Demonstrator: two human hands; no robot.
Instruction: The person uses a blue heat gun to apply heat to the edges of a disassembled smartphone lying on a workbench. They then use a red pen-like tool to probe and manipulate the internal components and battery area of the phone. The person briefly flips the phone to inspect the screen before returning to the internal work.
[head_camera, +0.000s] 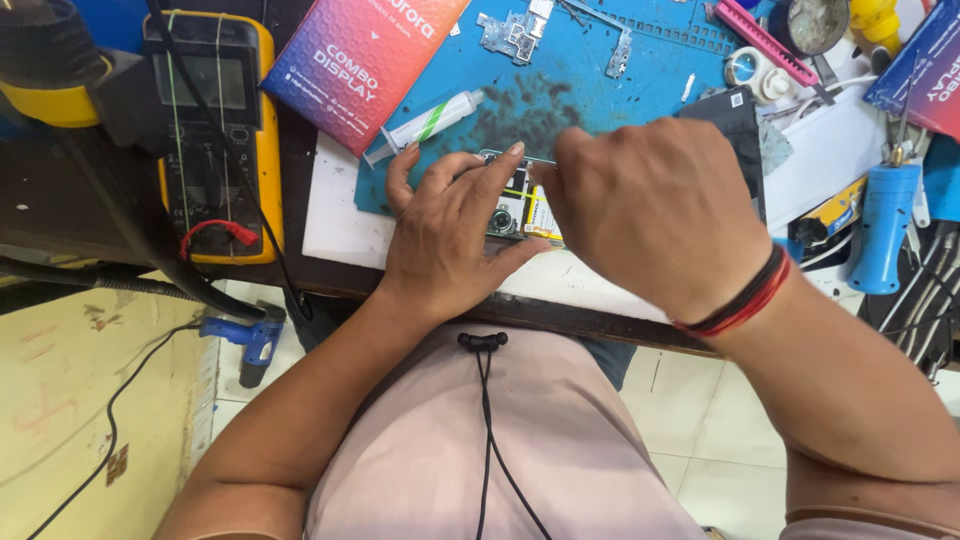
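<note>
An opened phone (518, 205) with its back off lies on a blue work mat (560, 95), showing a camera lens and a yellow-labelled part. My left hand (455, 235) rests flat on its left side, fingers spread and holding it down. My right hand (655, 215), with a red and black thread band at the wrist, is bunched over the phone's right side with fingertips pinched at its upper edge. What the fingertips hold is hidden. A dark phone panel (735, 125) lies just behind my right hand.
A yellow multimeter (212, 135) with red lead sits at left. A pink-purple box (355, 60), a glue syringe (425, 125), metal phone parts (515, 35), a blue tool (882, 225) and several small tools crowd the back and right. A cable hangs down my chest.
</note>
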